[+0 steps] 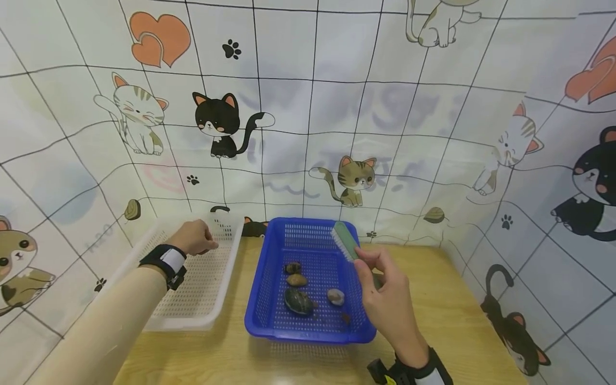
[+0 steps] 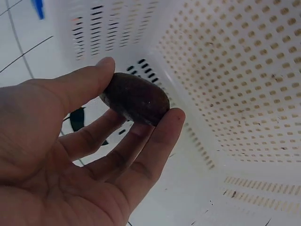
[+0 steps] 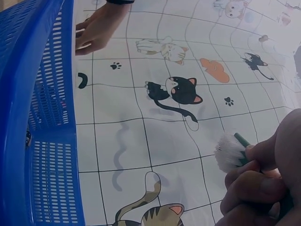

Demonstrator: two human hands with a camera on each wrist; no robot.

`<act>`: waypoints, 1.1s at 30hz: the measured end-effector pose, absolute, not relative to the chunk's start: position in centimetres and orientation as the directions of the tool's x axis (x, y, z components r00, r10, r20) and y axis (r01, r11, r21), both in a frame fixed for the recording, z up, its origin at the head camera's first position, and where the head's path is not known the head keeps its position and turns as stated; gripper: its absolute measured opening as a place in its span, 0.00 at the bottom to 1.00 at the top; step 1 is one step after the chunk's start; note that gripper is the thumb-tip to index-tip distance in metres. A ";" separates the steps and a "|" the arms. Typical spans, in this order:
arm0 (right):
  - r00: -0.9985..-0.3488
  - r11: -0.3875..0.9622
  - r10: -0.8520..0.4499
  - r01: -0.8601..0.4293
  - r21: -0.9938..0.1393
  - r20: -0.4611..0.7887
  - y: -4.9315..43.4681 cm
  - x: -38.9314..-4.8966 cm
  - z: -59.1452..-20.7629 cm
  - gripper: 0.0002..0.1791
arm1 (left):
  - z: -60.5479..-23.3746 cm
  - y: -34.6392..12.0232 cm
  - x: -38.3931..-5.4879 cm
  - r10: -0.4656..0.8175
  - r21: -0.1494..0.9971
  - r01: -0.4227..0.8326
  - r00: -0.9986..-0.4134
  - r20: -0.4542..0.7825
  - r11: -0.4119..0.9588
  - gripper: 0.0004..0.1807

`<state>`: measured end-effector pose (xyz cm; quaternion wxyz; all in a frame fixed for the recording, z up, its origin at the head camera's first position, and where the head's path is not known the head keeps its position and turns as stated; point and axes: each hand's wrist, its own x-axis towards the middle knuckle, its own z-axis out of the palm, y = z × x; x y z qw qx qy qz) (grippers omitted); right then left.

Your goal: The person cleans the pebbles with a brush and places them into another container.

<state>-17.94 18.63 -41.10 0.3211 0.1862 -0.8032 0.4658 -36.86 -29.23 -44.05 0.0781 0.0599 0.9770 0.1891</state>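
My left hand [image 1: 194, 238] is over the white basket [image 1: 218, 305]. In the left wrist view its thumb and fingers pinch a dark, smooth oval stone [image 2: 136, 99]; the head view hides that stone behind the hand. My right hand [image 1: 387, 294] grips a green brush [image 1: 345, 240] with white bristles, held above the right side of the blue basket [image 1: 310, 338]. Inside the blue basket lie several stones: a large dark one [image 1: 298, 301], a tan one [image 1: 297, 280], a brown banded one [image 1: 292, 268], a grey one [image 1: 335, 297] and a small reddish one [image 1: 346, 318].
Both baskets stand side by side on a wooden table [image 1: 433, 299], the white one at left. A white sheet [image 1: 298, 107] printed with cats and grid lines rises behind them and along both sides. Small dark specks lie on the white basket's floor.
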 end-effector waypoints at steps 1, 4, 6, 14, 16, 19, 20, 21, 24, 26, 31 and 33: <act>-0.726 0.500 0.000 -0.596 -0.629 0.688 18.7 -18.0 -41.1 0.07 | -44.7 -29.6 -37.5 0.156 0.367 0.094 -0.977 -0.145 0.926 0.15; -0.732 0.505 0.003 -0.587 -0.633 0.681 18.7 -18.0 -41.0 0.08 | -46.8 -30.7 -39.4 0.159 0.336 0.085 -0.967 -0.197 0.938 0.14; -0.738 0.505 0.003 -0.582 -0.638 0.675 18.7 -18.0 -41.0 0.09 | -47.4 -31.1 -39.8 0.143 0.318 0.063 -0.961 -0.236 0.946 0.13; -0.754 0.514 -0.004 -0.565 -0.645 0.657 18.8 -17.9 -40.9 0.07 | -49.9 -31.6 -41.1 0.112 0.269 0.046 -0.966 -0.235 0.962 0.13; -0.761 0.515 -0.008 -0.559 -0.650 0.649 18.8 -17.9 -40.9 0.07 | -49.9 -31.5 -41.2 0.098 0.248 0.039 -0.968 -0.231 0.968 0.14; -0.773 0.519 -0.014 -0.548 -0.656 0.634 18.9 -18.0 -41.0 0.07 | -49.8 -31.8 -41.9 0.091 0.223 0.040 -0.970 -0.226 0.974 0.16; -0.777 0.522 -0.014 -0.543 -0.658 0.630 18.9 -18.0 -41.0 0.07 | -49.8 -31.9 -42.1 0.102 0.221 0.052 -0.970 -0.219 0.974 0.16; -0.779 0.527 -0.015 -0.539 -0.657 0.627 18.9 -18.0 -41.0 0.07 | -49.5 -31.8 -42.1 0.111 0.223 0.063 -0.972 -0.207 0.973 0.16; -0.786 0.535 -0.019 -0.530 -0.658 0.618 18.9 -18.0 -41.0 0.07 | -47.0 -30.2 -40.4 0.131 0.225 0.094 -0.979 -0.156 0.970 0.14; -0.790 0.534 -0.024 -0.529 -0.660 0.613 18.9 -18.0 -41.0 0.07 | -44.0 -27.8 -37.6 0.128 0.226 0.102 -0.986 -0.105 0.969 0.11; -0.795 0.528 -0.032 -0.528 -0.665 0.606 18.9 -18.0 -41.0 0.06 | -39.7 -23.4 -34.3 0.178 0.220 0.183 -0.983 0.041 0.958 0.10; -0.796 0.528 -0.031 -0.526 -0.666 0.604 18.9 -18.0 -41.0 0.06 | -39.1 -22.0 -33.9 0.213 0.221 0.228 -0.973 0.092 0.948 0.10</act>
